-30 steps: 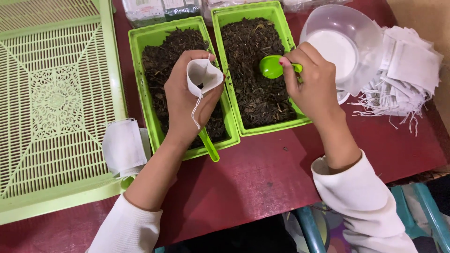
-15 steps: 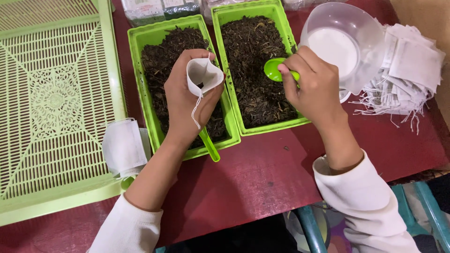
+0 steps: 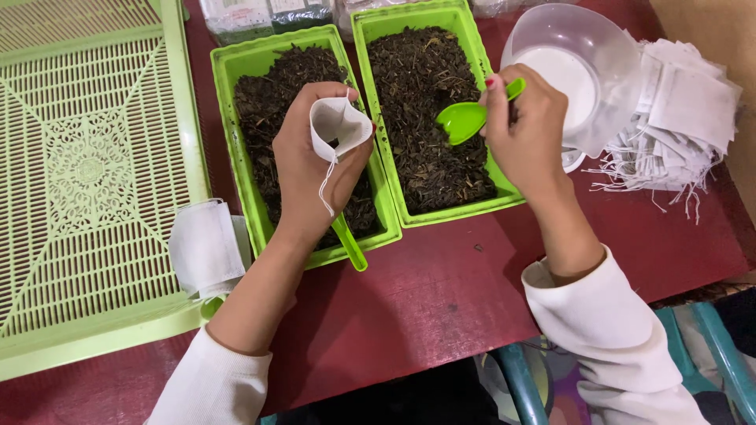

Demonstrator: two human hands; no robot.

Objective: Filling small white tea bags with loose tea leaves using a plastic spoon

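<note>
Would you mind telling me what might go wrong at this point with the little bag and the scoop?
1. The left hand holds the small white bag open with only a narrow mouth, so dried leaves could miss it and spill.
2. The green scoop in the right hand hovers over the right green tray; carried across, leaves might drop onto the red table.

Dark red table (image 3: 441, 307): two green trays (image 3: 256, 67), lattice rack (image 3: 87, 173), bowl (image 3: 598, 55), probably sachets (image 3: 685, 102).
</note>
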